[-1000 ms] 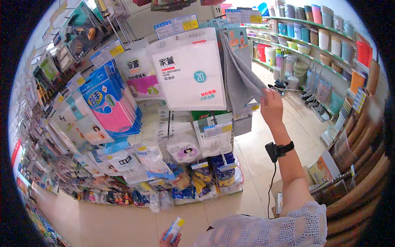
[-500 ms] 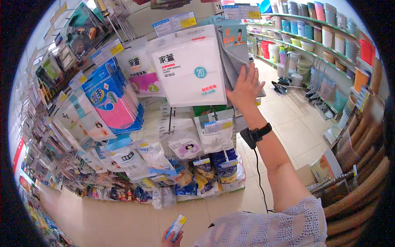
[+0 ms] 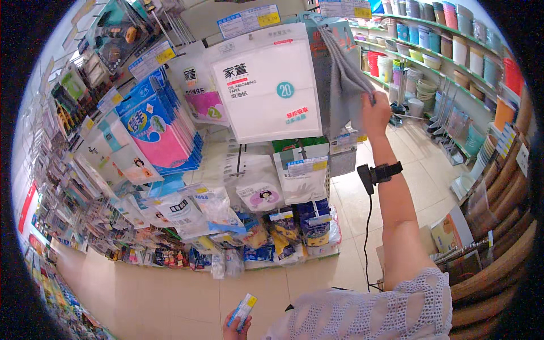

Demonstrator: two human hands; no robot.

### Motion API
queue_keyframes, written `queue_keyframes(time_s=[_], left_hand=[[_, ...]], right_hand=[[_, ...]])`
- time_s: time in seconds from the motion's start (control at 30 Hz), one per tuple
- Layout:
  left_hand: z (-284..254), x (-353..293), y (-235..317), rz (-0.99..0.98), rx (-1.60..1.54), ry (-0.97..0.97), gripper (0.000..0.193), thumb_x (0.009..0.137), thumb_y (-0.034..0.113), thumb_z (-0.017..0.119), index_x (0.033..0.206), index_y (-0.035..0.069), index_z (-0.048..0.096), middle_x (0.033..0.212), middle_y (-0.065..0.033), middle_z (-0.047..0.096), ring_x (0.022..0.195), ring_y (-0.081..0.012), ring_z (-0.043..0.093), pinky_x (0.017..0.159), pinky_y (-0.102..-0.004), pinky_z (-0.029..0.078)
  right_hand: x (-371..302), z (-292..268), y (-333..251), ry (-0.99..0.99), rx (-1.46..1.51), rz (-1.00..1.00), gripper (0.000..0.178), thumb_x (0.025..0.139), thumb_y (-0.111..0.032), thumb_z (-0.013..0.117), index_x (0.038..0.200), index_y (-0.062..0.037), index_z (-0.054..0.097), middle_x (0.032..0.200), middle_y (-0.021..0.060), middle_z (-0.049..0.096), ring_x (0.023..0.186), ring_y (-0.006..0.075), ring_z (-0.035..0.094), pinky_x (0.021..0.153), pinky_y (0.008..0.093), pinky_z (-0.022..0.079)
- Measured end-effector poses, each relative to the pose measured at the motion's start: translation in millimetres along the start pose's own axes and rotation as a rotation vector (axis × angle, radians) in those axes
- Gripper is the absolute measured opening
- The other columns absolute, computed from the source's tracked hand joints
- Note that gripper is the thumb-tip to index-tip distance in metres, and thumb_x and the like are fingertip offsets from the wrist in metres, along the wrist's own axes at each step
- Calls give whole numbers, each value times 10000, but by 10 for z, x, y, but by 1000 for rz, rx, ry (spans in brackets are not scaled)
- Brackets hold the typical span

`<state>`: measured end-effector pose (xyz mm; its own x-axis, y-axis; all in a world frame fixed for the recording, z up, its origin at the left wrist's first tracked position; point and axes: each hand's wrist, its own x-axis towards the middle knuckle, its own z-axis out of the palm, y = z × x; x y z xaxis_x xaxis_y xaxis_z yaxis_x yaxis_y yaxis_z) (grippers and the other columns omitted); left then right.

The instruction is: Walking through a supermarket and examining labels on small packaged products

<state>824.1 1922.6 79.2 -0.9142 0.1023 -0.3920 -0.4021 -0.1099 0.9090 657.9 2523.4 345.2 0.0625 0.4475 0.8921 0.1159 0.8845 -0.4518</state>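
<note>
My right hand is closed on the edge of a grey cloth that hangs on the rack, drawing its corner out to the right. Behind the cloth shows a grey-green backing card. Left of it hangs a large white pack of oil-absorbing paper. Low in the view, my left hand grips a small price label, white and blue with a yellow corner. A black strap with a small device sits on my right wrist, a cable running down from it.
Packs of blue and pink cloths and white bags of gloves hang on hooks to the left and below. Shelves of buckets stand at the far right. Brown rolls lean at the near right, beside an open cardboard box.
My right hand has gone from lying spread against the grey cloth to gripping its edge, pulling it rightward. The view has shifted slightly. My left hand keeps the label.
</note>
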Motion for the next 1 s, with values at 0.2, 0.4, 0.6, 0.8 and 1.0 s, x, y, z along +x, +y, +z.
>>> queue_keyframes(time_s=[0.2,0.4,0.6,0.8,1.0], left_hand=[[29,55,22,-62,-137,10,340,801,62,490,1130,33,408,1007,-155,522,834,-290,585,675,-341,505],[44,116,11,-116,-273,-17,374,789,76,521,1141,30,404,1033,-151,517,846,-287,583,707,-333,500],[191,58,175,301,403,-89,345,795,88,541,1117,26,432,986,-131,543,821,-256,593,675,-322,505],[62,-17,147,321,303,-43,299,761,69,617,1027,0,501,928,-114,563,752,-215,594,636,-309,508],[-114,-256,370,129,-225,108,354,801,103,525,1112,-40,434,1007,-145,546,871,-253,583,755,-347,503]], right_hand=[[190,-226,177,96,23,94,194,689,-172,678,770,-15,597,743,127,586,680,281,565,623,346,445],[164,-357,-10,3,21,80,210,682,-193,686,797,-34,612,743,118,587,697,278,577,636,338,449],[23,-430,-35,-120,53,-37,244,685,-190,680,862,-38,608,896,134,585,840,278,568,723,334,450],[-579,-790,-682,-214,173,-211,243,681,-115,661,903,-40,597,986,146,567,962,291,528,824,355,429],[-1694,-1205,-1610,-696,695,-202,177,671,19,629,837,-23,583,787,129,601,678,251,595,617,309,485]])
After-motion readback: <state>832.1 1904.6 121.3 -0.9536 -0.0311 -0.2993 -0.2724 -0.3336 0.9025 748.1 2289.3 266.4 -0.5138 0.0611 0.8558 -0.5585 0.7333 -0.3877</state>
